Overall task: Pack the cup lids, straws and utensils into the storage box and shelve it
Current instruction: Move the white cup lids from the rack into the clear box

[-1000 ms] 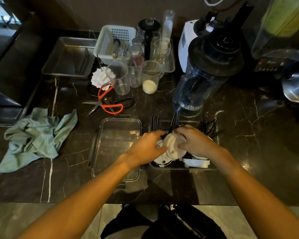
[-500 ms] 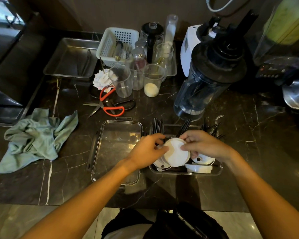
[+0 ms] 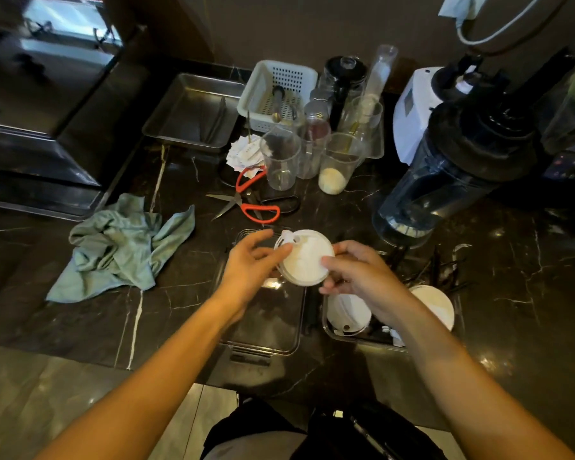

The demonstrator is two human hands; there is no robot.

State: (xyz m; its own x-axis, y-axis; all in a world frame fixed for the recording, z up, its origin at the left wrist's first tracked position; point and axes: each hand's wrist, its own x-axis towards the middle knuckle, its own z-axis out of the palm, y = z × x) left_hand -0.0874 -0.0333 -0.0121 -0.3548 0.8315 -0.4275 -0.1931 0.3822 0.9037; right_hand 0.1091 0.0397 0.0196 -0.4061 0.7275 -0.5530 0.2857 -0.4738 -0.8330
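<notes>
A white cup lid (image 3: 307, 257) is held in the air between both hands. My left hand (image 3: 249, 263) pinches its left edge and my right hand (image 3: 359, 273) pinches its right edge. It hangs over the gap between the clear box lid (image 3: 269, 333), flat on the counter under my left wrist, and the clear storage box (image 3: 352, 340) to the right. Two more white lids (image 3: 347, 312) (image 3: 435, 305) lie in the box. Black straws and utensils (image 3: 432, 270) stick out of its far end. My right forearm hides the box's middle.
A green cloth (image 3: 127, 247) lies crumpled at the left. Orange-handled scissors (image 3: 246, 204) and clear cups (image 3: 281, 161) sit just behind the hands. A dark blender jug (image 3: 445, 180) stands close at the right. Behind are a white basket (image 3: 276, 91) and a steel tray (image 3: 190, 111).
Both hands have lifted the white lid out of the storage box and carried it up and to the left, now above the box's left edge.
</notes>
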